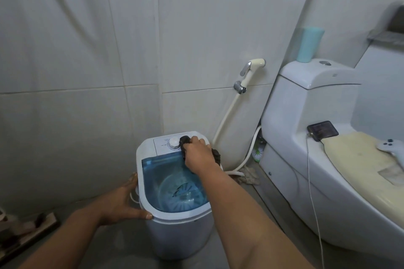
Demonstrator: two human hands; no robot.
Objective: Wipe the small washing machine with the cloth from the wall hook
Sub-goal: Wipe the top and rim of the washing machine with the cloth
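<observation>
The small white washing machine (142,192) stands on the floor by the tiled wall, with a see-through blue lid and a white dial (174,143) on its rear control panel. My right hand (197,154) presses a dark cloth (216,156) onto that panel, just right of the dial. The cloth pokes out beyond my fingertips and at the wrist side. My left hand (124,200) grips the machine's near left rim, thumb on top of the edge.
A white toilet (306,159) stands close on the right, with a phone (323,130) and cable on it. A bidet sprayer (251,70) and hose hang on the wall behind the machine. A teal cup (309,45) sits on the cistern. Brushes lie at the lower left.
</observation>
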